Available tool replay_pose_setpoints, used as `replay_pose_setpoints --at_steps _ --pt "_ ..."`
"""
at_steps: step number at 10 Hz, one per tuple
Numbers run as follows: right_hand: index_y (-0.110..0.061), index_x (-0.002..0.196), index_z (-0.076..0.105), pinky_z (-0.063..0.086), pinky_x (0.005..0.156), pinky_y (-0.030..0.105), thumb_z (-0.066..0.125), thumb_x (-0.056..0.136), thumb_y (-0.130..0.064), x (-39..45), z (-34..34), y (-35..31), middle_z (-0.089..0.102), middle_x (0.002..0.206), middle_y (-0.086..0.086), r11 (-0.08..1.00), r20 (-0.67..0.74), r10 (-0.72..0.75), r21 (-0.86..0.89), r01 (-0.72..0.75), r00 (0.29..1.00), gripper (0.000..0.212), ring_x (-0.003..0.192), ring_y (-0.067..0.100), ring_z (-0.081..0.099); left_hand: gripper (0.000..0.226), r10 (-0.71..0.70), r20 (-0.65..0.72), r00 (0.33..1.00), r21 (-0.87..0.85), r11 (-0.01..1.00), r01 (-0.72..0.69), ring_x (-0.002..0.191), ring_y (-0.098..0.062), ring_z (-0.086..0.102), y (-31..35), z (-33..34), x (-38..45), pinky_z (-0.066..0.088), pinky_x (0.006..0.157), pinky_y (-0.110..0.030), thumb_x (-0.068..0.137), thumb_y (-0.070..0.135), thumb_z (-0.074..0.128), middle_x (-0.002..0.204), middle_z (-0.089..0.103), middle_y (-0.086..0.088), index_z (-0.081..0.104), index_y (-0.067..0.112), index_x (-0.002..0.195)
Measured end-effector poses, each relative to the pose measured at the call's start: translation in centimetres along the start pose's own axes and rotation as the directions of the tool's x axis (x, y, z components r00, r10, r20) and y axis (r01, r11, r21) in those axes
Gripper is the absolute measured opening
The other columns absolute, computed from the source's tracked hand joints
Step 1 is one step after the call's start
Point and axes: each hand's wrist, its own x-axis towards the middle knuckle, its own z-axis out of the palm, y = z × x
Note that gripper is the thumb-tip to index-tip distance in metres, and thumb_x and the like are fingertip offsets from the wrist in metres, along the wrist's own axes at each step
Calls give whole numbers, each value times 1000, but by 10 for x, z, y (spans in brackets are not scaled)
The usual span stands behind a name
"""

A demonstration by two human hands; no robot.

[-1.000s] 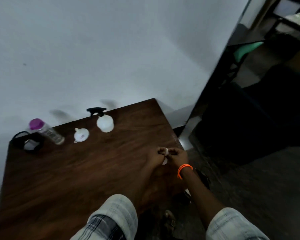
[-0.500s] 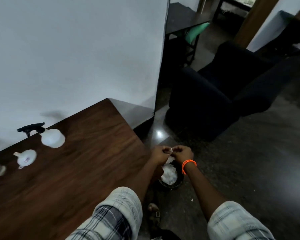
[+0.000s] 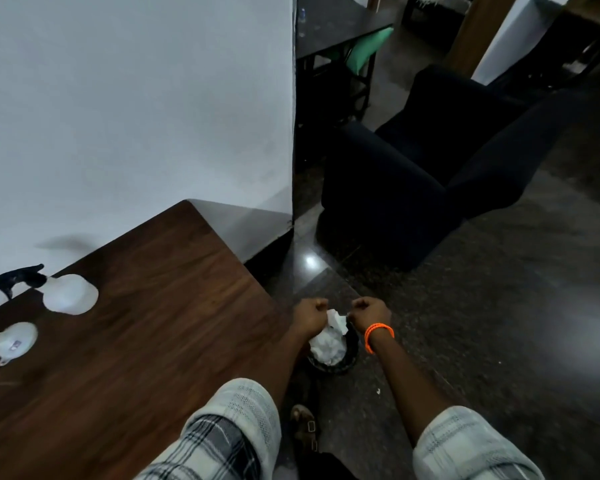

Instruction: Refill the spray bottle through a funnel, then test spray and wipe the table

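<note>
A white spray bottle (image 3: 70, 294) with a black trigger head stands at the far left of the brown wooden table (image 3: 146, 341). A white funnel (image 3: 13, 342) lies on the table in front of it. My left hand (image 3: 310, 315) and my right hand (image 3: 369, 313) are held past the table's right edge, both curled, pinching a crumpled white tissue (image 3: 336, 322) between them. Directly below the hands a small black bin (image 3: 350, 358) on the floor holds more white crumpled paper (image 3: 326, 346).
A white wall runs behind the table. A dark armchair (image 3: 423, 174) stands on the dark floor to the right. A black table and a green chair (image 3: 368, 50) are farther back. My sandalled foot (image 3: 303, 427) is beside the bin.
My view has swung right, so the bottle and funnel slid to the left edge. My hands moved off the table over the bin and pulled slightly apart with the tissue.
</note>
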Motion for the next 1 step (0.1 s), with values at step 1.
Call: replay_pose_setpoints --at_steps 1 --pt "-12 97 79 53 88 30 85 70 -8 -1 6 2 77 96 11 1000 -15 15 24 -14 1000 27 92 23 72 35 -58 -128 990 -43 998 53 110 -24 66 -2 -14 -8 52 93 -28 88 5 58 117 70 -3 71 13 120"
